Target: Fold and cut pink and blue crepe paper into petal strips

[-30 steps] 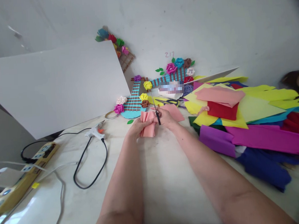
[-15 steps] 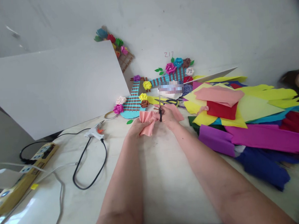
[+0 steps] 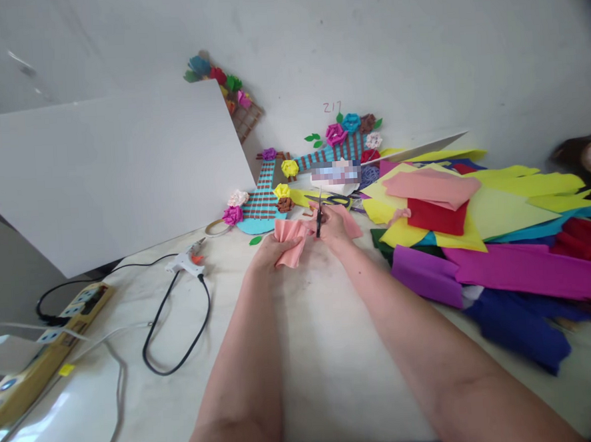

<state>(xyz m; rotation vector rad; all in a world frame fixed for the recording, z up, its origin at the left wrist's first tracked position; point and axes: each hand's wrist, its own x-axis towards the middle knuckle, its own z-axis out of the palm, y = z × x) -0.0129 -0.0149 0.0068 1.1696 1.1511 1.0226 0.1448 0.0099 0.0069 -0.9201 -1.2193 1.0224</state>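
Note:
Between the thumb and fingers of my left hand is a gathered piece of pink crepe paper, its pleats fanning out toward me. My right hand is closed on dark-handled scissors, seen edge-on with the thin metal blade pointing up and away. The scissors are close beside the right end of the gathered paper; whether they touch it I cannot tell. Another flat pink sheet lies on the table just behind my right hand.
A white glue gun with a looped black cord lies left, near a yellow power strip. Blue guitar-shaped crafts with paper flowers stand behind my hands. Another pair of scissors lies there. Coloured paper piles up right; a white board leans left.
The scissors in my right hand have tilted slightly, their tip shifting to the right. My left hand keeps its grip on the pink paper in nearly the same place.

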